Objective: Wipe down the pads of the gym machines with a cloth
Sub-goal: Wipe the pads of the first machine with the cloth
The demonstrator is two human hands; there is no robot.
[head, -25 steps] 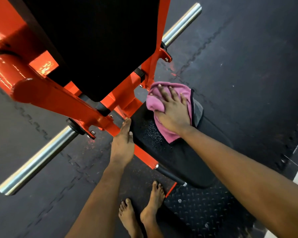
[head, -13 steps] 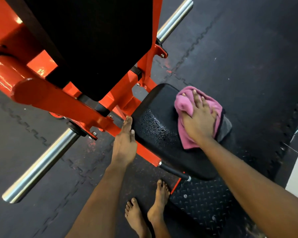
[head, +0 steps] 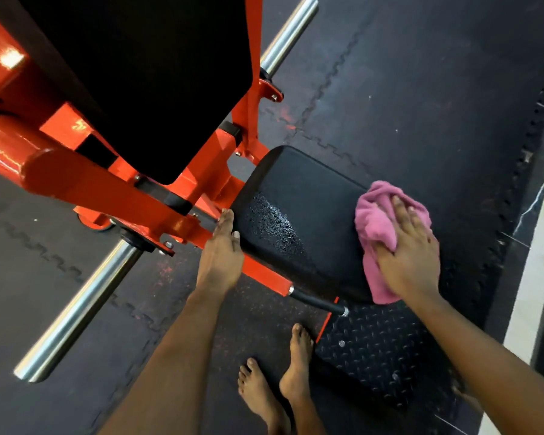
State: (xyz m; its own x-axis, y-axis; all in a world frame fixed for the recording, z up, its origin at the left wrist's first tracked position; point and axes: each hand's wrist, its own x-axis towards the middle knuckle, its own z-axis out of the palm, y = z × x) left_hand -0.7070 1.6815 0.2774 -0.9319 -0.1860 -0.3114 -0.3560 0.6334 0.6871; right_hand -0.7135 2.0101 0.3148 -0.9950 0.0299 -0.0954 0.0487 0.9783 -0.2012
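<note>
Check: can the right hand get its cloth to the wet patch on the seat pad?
Probably yes: only bare seat pad lies between the cloth under the right hand and the wet patch; the left hand rests at the pad's edge.

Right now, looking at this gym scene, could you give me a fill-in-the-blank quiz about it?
1. The right hand presses a ____ cloth onto the black seat pad.
2. The left hand rests flat against the pad's side, holding ____.
3. Water droplets glisten on the part of the pad nearer the ____ hand.
4. The person's feet are ____.
Missing words: pink; nothing; left; bare.
</note>
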